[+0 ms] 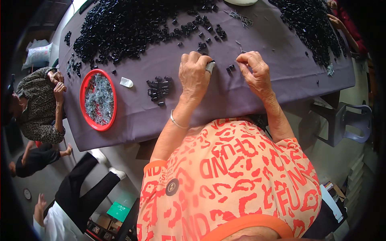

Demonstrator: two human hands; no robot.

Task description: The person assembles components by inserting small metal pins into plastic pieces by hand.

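Black pieces (231, 68) lie beside right fingers (246, 58).

A small hand-assembly workshop, it seems — heaped black parts (120, 28) and a red tray (101, 127) of grey pieces (98, 100) share one cloth-covered table (136, 108) — with other people's hands (60, 89) at its edges.

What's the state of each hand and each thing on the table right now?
Left hand: fingers curled, hold unclear
Right hand: fingers bent, tips close together, hold unclear
Red basket: filled with grey bits
White piece: lying loose
Large black pile: heaped loose
Small black cluster: gathered, apart from the large pile
Tablecloth: spread under the parts
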